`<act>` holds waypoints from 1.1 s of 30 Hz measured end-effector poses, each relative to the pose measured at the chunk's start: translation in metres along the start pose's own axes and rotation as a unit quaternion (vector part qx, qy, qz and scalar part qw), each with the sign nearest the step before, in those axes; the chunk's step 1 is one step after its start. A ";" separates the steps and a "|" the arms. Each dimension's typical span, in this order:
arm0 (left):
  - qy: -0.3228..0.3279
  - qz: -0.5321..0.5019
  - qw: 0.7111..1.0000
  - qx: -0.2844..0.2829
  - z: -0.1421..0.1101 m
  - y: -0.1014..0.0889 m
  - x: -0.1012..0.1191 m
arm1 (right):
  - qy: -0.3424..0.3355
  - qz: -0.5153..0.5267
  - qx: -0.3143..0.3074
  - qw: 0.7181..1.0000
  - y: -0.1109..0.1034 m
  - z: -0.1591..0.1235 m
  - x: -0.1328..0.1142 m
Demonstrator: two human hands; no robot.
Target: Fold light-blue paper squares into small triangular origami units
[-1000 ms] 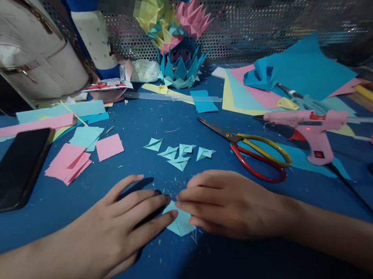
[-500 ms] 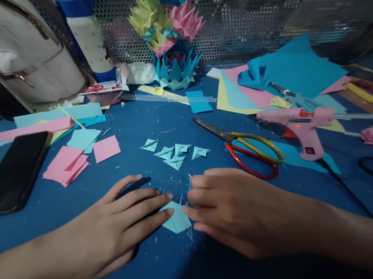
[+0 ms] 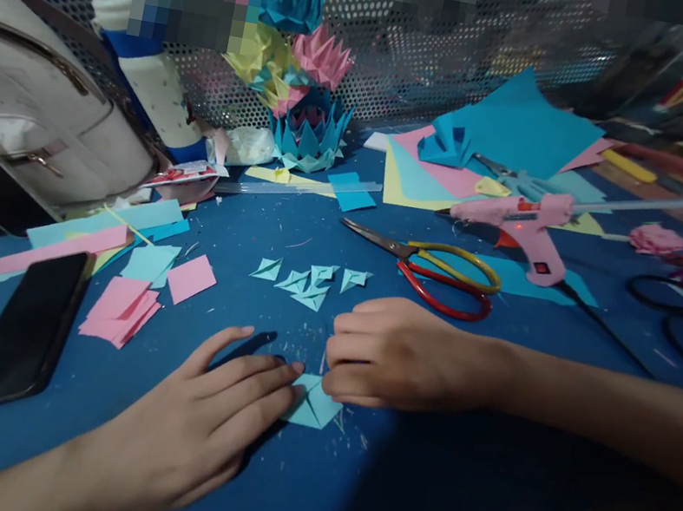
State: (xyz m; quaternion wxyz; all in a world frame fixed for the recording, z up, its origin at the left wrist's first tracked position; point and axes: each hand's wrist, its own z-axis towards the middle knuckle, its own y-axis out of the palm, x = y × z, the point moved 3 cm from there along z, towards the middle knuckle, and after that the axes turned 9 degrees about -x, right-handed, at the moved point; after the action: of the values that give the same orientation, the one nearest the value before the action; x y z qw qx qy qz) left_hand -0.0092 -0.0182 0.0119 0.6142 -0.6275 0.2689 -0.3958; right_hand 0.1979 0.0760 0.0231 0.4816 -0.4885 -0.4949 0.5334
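A light blue paper piece (image 3: 312,411) with fold creases lies flat on the blue tabletop, partly covered by fingers. My left hand (image 3: 203,421) rests open, its long fingers stretched onto the paper's left side and its thumb lifted away. Over the upper right corner, my right hand (image 3: 406,359) is closed, with curled fingers pressed at the paper's edge; its fingertips are mostly hidden. Several small folded light blue pieces (image 3: 309,294) lie just beyond both hands. Scissors (image 3: 405,251) with one yellow and one red handle lie behind my right hand.
A pink glue gun (image 3: 541,229) rests at right, its cord trailing. Left are a dark phone (image 3: 24,332), pink paper squares (image 3: 119,309) and a pale bag (image 3: 34,87). Spiky paper flowers (image 3: 310,131) stand at the back by coloured sheets (image 3: 509,127).
My right hand's fingers have curled in further over the paper's corner, and the upper edge looks folded now. My left hand stays on the paper. The view has shifted slightly.
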 end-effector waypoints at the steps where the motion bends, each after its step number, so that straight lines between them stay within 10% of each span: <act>1: 0.003 0.008 1.000 0.001 0.000 0.000 0.000 | 0.003 0.019 -0.002 1.000 0.000 0.000 0.002; 8: 0.019 0.044 0.999 0.004 0.001 -0.002 0.000 | 0.041 0.113 -0.002 0.993 0.001 0.005 0.004; 16: 0.017 0.020 0.999 0.030 -0.002 0.000 0.000 | -0.123 -0.123 0.145 0.974 -0.004 -0.001 -0.018; 33: 0.023 0.048 0.999 -0.010 0.001 0.003 0.002 | 0.058 0.031 0.145 0.987 0.005 -0.005 -0.001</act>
State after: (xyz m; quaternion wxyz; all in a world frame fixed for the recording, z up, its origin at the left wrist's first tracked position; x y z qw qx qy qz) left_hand -0.0074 -0.0195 0.0092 0.6202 -0.6106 0.3166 -0.3772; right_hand 0.2024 0.0747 0.0178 0.5583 -0.4586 -0.3687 0.5849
